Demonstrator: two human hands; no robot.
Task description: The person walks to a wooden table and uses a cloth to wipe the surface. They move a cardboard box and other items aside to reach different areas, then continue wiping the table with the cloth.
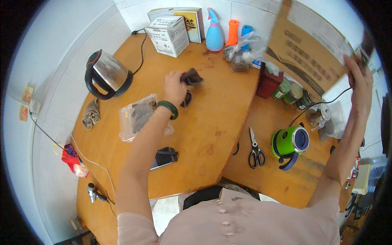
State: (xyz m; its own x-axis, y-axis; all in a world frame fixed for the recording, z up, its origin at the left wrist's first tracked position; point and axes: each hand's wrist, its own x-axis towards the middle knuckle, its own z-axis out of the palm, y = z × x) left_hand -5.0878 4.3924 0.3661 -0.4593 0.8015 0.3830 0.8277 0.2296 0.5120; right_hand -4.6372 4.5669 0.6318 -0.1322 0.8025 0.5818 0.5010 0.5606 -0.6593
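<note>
My left hand [175, 88], with a green bangle at the wrist, is over the middle of the table, its fingers closed on a dark folded cloth [192, 76]. Another small dark piece [186, 99] lies beside that hand. Below the wrist is a clear plastic bag [136, 116] with dark cloth inside. Far out to the right, my right hand [360, 75] is raised at the edge of a large cardboard box [306, 49]. A blurred dark thing [366, 45] shows at its fingers; what it is, I cannot make out.
A steel kettle [110, 73] and a rolled grey-brown cloth [91, 114] are at left. A white box [168, 36] and a blue spray bottle [214, 34] stand at the back. Scissors [256, 151] and a green kettle [288, 142] occupy the right-hand table; a phone [164, 158] lies nearer.
</note>
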